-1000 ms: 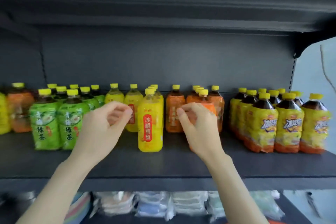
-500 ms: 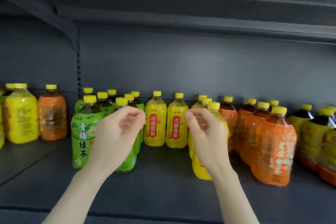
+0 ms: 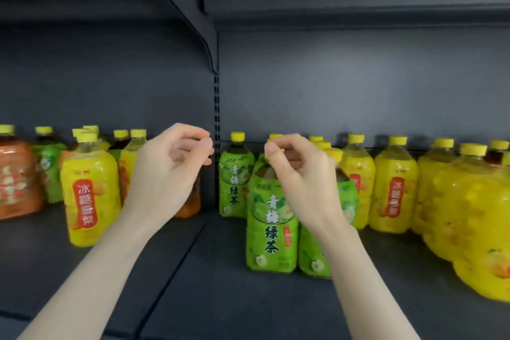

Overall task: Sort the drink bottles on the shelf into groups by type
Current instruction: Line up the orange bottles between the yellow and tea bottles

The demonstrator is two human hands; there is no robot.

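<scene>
Drink bottles (image 3: 236, 182) stand on the shelf (image 3: 193, 284), still mixed left of the upright (image 3: 216, 107). A stray yellow bottle (image 3: 88, 193) sits there among orange and green ones. My left hand (image 3: 165, 176) hovers curled, thumb by forefinger, pinching nothing. My right hand (image 3: 306, 188) curls over the front green tea bottle (image 3: 271, 229) and hides its cap, so I cannot tell whether it pinches. I'd grip the stray round its body and lift it clear of its neighbours
</scene>
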